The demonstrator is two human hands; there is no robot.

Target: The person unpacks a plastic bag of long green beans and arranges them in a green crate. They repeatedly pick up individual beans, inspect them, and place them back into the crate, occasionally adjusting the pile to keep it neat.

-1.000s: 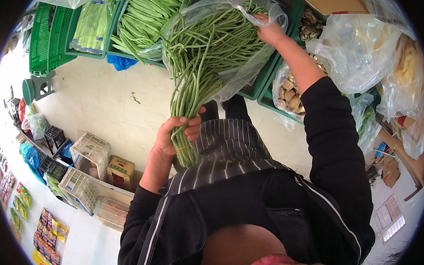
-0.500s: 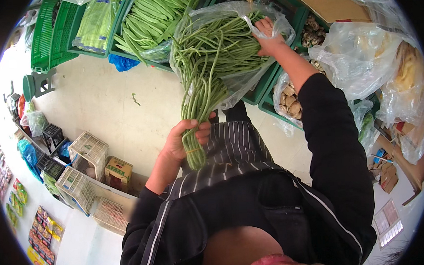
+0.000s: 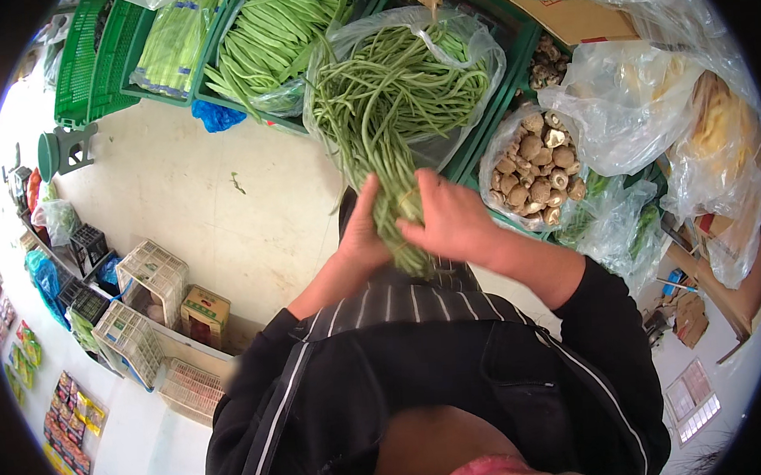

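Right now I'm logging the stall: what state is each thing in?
Bundle of long green beans: gripped at its lower end by both hands.
Left hand: closed on bundle.
Right hand: closed on bundle.
Clear plastic bag of brown mushrooms: open.
White lattice crate: upright.

thing: bundle of long green beans (image 3: 383, 125)
look: thin, very long pods, dark green, many together
state: lower ends gathered tight into one bunch, upper ends spread out like a fan
pose: hanging from the upper right down to the middle, a little tilted
place: upper part lies in a clear plastic bag (image 3: 474, 52); lower part is out of it
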